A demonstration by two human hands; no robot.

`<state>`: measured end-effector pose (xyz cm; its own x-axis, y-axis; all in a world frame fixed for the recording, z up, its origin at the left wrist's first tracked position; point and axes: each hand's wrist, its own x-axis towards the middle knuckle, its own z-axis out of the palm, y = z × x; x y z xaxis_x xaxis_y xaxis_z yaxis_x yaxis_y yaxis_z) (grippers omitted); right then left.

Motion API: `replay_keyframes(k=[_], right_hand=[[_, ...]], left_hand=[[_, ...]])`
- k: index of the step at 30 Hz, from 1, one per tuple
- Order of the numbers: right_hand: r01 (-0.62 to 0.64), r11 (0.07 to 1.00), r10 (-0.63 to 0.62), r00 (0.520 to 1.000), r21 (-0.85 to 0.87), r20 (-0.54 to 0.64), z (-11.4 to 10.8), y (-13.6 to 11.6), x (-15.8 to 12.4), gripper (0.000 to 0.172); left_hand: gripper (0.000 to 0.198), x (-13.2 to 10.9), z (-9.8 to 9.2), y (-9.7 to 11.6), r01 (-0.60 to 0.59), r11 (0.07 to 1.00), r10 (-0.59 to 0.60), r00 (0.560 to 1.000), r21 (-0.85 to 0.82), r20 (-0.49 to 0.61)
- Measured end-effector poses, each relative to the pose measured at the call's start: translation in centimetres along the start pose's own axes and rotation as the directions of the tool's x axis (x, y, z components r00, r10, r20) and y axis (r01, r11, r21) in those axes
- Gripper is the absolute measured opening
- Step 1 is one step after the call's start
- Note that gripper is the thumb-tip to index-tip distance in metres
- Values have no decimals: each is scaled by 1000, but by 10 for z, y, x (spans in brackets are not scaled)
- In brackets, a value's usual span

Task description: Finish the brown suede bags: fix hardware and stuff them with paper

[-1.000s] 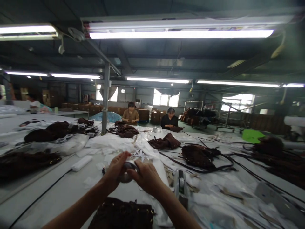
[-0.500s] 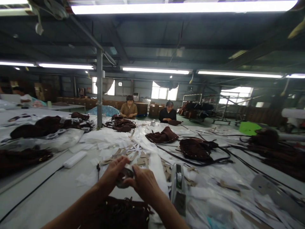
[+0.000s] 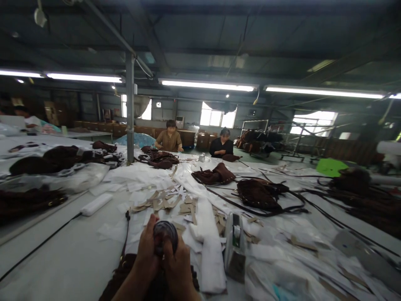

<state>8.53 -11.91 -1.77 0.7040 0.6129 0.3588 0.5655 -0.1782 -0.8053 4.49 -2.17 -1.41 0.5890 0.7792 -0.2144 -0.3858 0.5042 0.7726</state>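
Observation:
Both hands hold a small, round, shiny grey thing (image 3: 165,232), which looks like a roll of clear tape; it is too blurred to be sure. My left hand (image 3: 146,251) is closed around its left side. On the right and near side, the fingers of my right hand (image 3: 178,261) press against it. Under my wrists lies a dark brown drawstring bag (image 3: 117,282) with brass-coloured eyelets, largely covered by my arms. Its dark cord (image 3: 127,230) runs out onto the white table to the left.
A grey box-shaped device (image 3: 234,246) stands to the right on the littered table. Cardboard scraps (image 3: 163,202) and white wrapping (image 3: 208,259) spread ahead. Several brown bags (image 3: 258,194) lie further off. A white power strip (image 3: 96,204) is at left, beyond it a post (image 3: 130,108). Two people sit opposite.
Both hands have come down and nearer my body with the round thing, now turned with its round face upward. The view has tilted down slightly. One person opposite has spread their hands apart.

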Motion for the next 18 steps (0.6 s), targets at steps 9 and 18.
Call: replay_keyframes(k=[9,18], right_hand=[[481,757,-236,832,-442,502,-34,-3,7,18],[329,930,-245,886,-161,394,-21,-10,10,30]], left_hand=[[38,-24,-4,73,-551,514,-217,658,657,721],[42,-17,-14,45,-137,931,-9,917,337,399]])
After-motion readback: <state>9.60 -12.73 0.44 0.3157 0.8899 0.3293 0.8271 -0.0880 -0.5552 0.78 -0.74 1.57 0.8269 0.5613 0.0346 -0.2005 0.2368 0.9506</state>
